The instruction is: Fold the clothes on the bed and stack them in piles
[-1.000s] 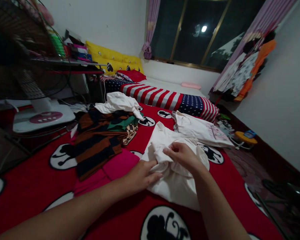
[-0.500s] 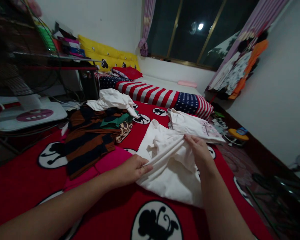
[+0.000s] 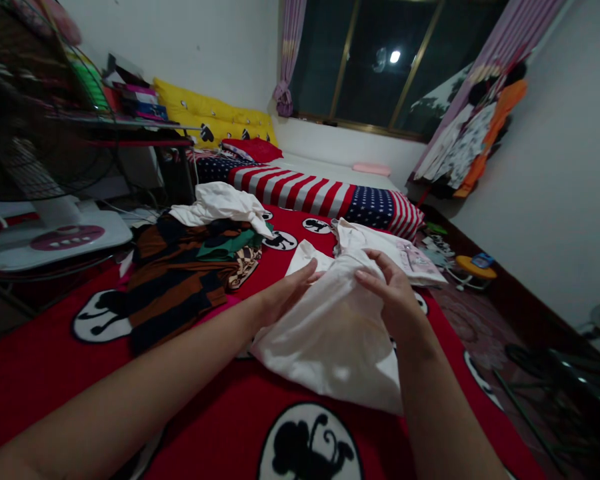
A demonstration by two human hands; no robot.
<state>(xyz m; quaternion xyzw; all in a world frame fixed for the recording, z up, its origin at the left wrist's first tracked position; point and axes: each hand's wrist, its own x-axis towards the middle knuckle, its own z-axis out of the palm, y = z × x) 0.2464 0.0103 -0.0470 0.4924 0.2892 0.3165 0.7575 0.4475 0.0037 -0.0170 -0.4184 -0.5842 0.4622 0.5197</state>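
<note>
A white garment (image 3: 330, 347), probably a shirt, lies in front of me on a red blanket (image 3: 220, 413) with black-and-white monkey figures. Its near layer is raised into a peak. My right hand (image 3: 393, 290) is closed on the top of this fold, thumb in front and fingers behind. My left hand (image 3: 287, 290) lies along the fold's left side, fingers stretched out and touching the cloth; its fingertips are partly hidden. Just beyond is a folded white shirt (image 3: 380, 243) with a pale print.
At left lie a brown-and-navy striped garment (image 3: 175, 293), a green cloth (image 3: 225, 247) and a crumpled white cloth (image 3: 225, 203). A fan (image 3: 65, 227) stands far left. Behind is a bed with a stars-and-stripes cover (image 3: 300, 190). A yellow stool (image 3: 475, 267) stands right.
My left hand has let go of the garment's near left edge and moved up and to the right, fingers straightened. The cloth's near layer is now raised higher. My right hand stays nearly in place.
</note>
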